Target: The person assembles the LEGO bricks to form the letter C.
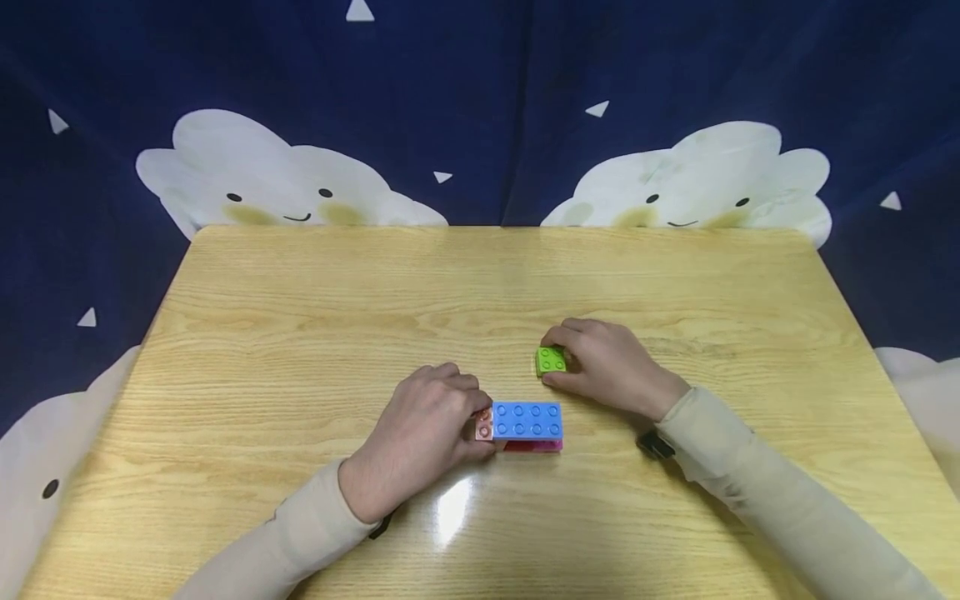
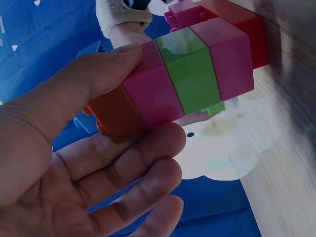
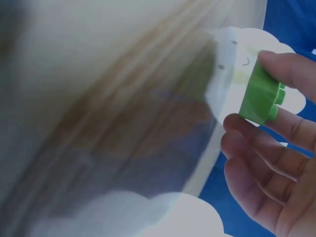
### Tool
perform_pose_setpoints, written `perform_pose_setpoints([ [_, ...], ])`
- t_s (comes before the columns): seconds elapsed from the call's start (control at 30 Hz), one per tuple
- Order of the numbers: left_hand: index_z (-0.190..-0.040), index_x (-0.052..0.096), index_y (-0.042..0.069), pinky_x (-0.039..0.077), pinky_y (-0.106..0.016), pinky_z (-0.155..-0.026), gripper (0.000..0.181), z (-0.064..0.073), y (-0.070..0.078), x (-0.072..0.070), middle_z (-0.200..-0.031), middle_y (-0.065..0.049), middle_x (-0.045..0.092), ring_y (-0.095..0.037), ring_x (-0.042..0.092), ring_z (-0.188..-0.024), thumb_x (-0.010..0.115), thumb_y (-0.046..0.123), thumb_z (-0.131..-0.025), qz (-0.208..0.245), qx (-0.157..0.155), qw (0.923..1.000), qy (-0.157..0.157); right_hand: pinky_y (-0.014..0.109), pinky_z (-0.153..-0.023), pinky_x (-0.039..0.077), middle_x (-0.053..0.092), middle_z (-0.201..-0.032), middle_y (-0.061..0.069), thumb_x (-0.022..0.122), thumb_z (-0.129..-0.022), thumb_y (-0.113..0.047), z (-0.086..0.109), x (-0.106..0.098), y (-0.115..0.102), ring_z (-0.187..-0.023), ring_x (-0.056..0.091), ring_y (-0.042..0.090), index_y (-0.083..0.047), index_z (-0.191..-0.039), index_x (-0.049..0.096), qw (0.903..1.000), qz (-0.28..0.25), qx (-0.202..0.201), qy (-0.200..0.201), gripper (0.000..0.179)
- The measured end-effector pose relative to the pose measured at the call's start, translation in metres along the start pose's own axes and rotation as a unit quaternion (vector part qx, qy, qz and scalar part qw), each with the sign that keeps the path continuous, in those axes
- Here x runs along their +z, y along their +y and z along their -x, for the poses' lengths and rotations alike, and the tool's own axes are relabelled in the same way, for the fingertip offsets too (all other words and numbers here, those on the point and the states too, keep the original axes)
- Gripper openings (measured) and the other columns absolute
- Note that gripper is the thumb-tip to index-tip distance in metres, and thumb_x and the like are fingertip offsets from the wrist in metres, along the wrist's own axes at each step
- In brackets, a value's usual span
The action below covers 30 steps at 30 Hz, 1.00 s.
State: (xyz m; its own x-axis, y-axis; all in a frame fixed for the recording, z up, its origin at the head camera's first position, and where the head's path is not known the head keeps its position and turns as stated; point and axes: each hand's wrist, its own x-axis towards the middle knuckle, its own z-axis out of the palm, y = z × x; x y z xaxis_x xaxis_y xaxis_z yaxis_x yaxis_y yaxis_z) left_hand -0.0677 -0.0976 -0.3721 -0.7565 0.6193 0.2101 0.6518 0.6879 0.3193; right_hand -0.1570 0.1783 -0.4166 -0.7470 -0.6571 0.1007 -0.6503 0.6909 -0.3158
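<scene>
My left hand [image 1: 423, 433] grips a column of stacked toy bricks at its left side. In the left wrist view, thumb and fingers hold this column near an orange brick [image 2: 117, 113] and a pink brick [image 2: 154, 84]; beyond them sit a green brick [image 2: 192, 69], another pink one [image 2: 231, 59] and a red brick [image 2: 254, 37]. A long blue brick [image 1: 527, 421] with studs up extends right from the orange top, above red and pink bricks. Behind it, my right hand [image 1: 600, 358] pinches a small lime-green brick [image 1: 551, 360] between thumb and fingers, studs upward.
Everything is on a light wood-grain table [image 1: 300, 317]. A dark blue curtain [image 1: 480, 108] with white clouds and triangles hangs around its far and side edges. A dark strap piece [image 1: 656, 445] shows under the right wrist.
</scene>
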Motion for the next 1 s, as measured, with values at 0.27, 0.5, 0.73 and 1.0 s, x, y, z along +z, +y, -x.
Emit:
perform_pose_setpoints([
  [0.27, -0.085, 0.076, 0.011, 0.049, -0.036, -0.070, 0.035, 0.001, 0.000, 0.000, -0.080, 0.004, 0.070, -0.016, 0.053, -0.074, 0.103, 0.030, -0.073, 0.000, -0.001, 1.0000, -0.001, 0.050, -0.082, 0.059, 0.074, -0.106, 0.003, 0.089, -0.092, -0.031, 0.017, -0.012, -0.013, -0.096, 0.070, 0.024, -0.010, -0.115, 0.076, 0.9999, -0.012, 0.001, 0.009, 0.034],
  [0.5, -0.084, 0.075, 0.012, 0.049, -0.036, -0.070, 0.034, 0.000, 0.000, 0.000, -0.080, 0.003, 0.070, -0.016, 0.052, -0.073, 0.103, 0.029, -0.073, -0.001, 0.001, 1.0000, 0.003, 0.044, -0.081, 0.061, 0.074, -0.108, 0.002, 0.092, -0.089, -0.026, 0.032, -0.012, -0.025, -0.096, 0.071, 0.020, -0.007, -0.119, 0.076, 0.9990, -0.009, -0.043, 0.006, 0.038],
  [0.73, -0.086, 0.077, 0.010, 0.049, -0.035, -0.070, 0.036, 0.001, 0.000, 0.001, -0.079, 0.004, 0.068, -0.016, 0.052, -0.073, 0.103, 0.030, -0.072, -0.003, 0.000, 1.0000, 0.006, 0.041, -0.079, 0.060, 0.074, -0.107, -0.002, 0.090, -0.089, -0.025, 0.042, -0.014, -0.032, -0.094, 0.070, 0.015, -0.010, -0.118, 0.077, 0.9981, -0.025, -0.054, 0.017, 0.034],
  [1.0, -0.087, 0.077, 0.010, 0.049, -0.035, -0.069, 0.033, 0.000, 0.001, 0.000, -0.080, 0.004, 0.069, -0.015, 0.053, -0.073, 0.102, 0.028, -0.074, 0.001, 0.000, 1.0000, 0.006, 0.037, -0.076, 0.060, 0.075, -0.108, -0.004, 0.090, -0.089, -0.025, 0.049, -0.016, -0.037, -0.090, 0.069, 0.014, -0.011, -0.119, 0.078, 0.9968, -0.040, -0.063, 0.028, 0.035],
])
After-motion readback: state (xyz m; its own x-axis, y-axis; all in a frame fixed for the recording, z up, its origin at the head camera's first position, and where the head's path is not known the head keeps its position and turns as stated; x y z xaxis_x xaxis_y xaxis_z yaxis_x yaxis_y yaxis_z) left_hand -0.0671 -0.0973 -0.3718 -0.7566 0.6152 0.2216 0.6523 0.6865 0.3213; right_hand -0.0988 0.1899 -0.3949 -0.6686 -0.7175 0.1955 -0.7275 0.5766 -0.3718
